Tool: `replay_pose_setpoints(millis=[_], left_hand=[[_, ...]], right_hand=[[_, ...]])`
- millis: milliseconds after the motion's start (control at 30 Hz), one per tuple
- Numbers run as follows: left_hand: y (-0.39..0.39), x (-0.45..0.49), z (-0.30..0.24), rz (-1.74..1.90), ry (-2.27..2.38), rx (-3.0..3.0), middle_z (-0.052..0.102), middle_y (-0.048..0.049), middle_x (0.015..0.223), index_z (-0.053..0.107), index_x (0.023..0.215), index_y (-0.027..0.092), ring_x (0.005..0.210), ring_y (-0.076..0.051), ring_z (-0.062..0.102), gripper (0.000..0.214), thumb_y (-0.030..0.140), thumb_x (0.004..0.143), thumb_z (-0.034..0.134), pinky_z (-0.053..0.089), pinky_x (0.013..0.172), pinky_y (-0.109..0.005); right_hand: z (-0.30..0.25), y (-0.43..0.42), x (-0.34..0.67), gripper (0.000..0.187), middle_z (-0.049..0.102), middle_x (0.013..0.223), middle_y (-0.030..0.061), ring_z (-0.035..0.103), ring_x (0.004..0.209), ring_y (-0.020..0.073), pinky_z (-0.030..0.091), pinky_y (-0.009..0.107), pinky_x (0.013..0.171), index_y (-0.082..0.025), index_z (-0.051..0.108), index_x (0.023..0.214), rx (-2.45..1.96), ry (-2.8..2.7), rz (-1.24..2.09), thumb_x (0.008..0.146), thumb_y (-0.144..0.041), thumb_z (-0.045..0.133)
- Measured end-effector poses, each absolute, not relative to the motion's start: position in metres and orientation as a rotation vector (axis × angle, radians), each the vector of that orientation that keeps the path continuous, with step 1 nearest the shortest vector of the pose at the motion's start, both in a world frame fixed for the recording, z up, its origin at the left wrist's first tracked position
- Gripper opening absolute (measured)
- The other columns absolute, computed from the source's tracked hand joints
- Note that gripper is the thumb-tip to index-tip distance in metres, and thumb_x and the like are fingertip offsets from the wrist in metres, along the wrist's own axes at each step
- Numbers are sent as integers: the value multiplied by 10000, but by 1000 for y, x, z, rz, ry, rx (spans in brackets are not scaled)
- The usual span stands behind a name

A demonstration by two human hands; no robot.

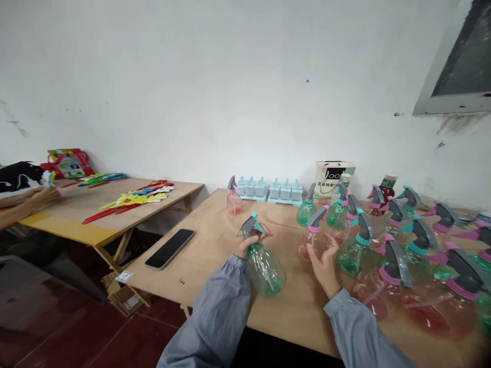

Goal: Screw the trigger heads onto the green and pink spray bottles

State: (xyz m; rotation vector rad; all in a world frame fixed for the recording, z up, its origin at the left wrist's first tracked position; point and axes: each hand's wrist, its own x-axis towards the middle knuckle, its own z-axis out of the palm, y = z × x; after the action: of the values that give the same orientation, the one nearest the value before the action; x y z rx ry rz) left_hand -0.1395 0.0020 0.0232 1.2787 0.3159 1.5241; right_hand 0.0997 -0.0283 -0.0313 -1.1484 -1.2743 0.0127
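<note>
left hand (246,247) gripped a green bottle (267,272), right hand (325,264) was splayed by a pink one (307,238), so a careless nudge could've toppled it

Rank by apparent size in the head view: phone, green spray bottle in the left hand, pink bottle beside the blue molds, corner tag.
1. Green spray bottle
2. Phone
3. Pink bottle
4. Corner tag
</note>
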Motion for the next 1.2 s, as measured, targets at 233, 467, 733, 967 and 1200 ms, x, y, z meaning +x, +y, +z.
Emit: replay_pose_setpoints(millis=[233,467,733,967,1200], left_hand=[[3,-139,26,1560,234,1385,565,-27,648,641,693,196,800,-232,629,355,528,643,758,505,827,-407],[0,-140,26,1514,395,1433,642,-76,772,673,835,203,929,-294,632,518,682,638,694,483,831,-444],[-12,-172,52,1489,749,1794,705,-112,1112,685,1050,189,921,-231,633,484,566,748,726,500,867,-395],[-3,-258,49,1542,1420,1861,710,-44,829,701,1016,205,775,-213,651,429,501,710,759,533,758,-345],[66,-296,47,1711,1554,1691,714,-90,1005,659,1002,158,917,-245,659,601,571,592,810,517,881,-383]], right_hand=[[-36,-26,101,772,422,1321,229,466,1251,349,379,577,1057,-115,344,1341,-1188,-1315,22,828,-639,585],[-34,-27,100,805,444,1309,235,471,1256,359,386,576,1058,-105,342,1362,-1200,-1342,-6,825,-655,583],[-39,-24,97,965,394,1435,281,417,1348,376,369,567,1091,-70,207,1481,-1185,-1413,9,807,-612,635],[-48,-16,97,1011,444,1390,292,511,1262,370,430,552,1036,-69,217,1453,-1207,-1351,135,752,-642,667],[-51,-20,90,956,537,1301,245,571,1180,359,475,535,974,-109,326,1397,-1204,-1417,188,723,-680,689]])
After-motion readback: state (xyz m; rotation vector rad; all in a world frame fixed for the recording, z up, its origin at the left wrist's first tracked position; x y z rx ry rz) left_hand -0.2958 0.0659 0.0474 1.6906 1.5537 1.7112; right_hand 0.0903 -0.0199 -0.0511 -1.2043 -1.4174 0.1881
